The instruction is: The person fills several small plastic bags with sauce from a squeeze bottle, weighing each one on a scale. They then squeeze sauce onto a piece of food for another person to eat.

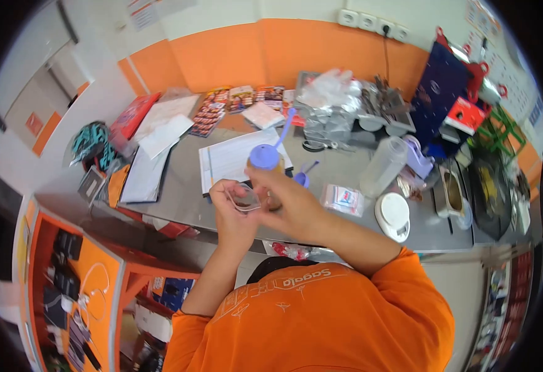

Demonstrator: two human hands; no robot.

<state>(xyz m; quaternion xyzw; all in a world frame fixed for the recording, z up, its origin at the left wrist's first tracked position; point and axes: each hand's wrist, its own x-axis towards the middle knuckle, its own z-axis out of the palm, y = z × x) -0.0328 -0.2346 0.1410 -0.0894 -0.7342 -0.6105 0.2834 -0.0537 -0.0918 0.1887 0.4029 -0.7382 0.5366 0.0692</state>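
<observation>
A small clear plastic bag (244, 196) is held in front of my chest, its mouth spread apart. My left hand (228, 208) is closed on the bag's left side. My right hand (287, 204) has its fingers around the right edge of the same bag. Just beyond my right hand stands a jar with a purple lid (264, 156), its lower part hidden by the hand. A purple long-handled piece (286, 127) slants up behind the lid. On the table to the right lies a purple scoop (303, 178).
Papers (219, 162) lie under the jar. Toward the right are a packet of small bags (344, 199), a white kitchen scale (393, 214), a clear plastic container (384, 164) and a purple tape dispenser (416, 158). Scissors (315, 146) and plastic bags (328, 105) lie further back.
</observation>
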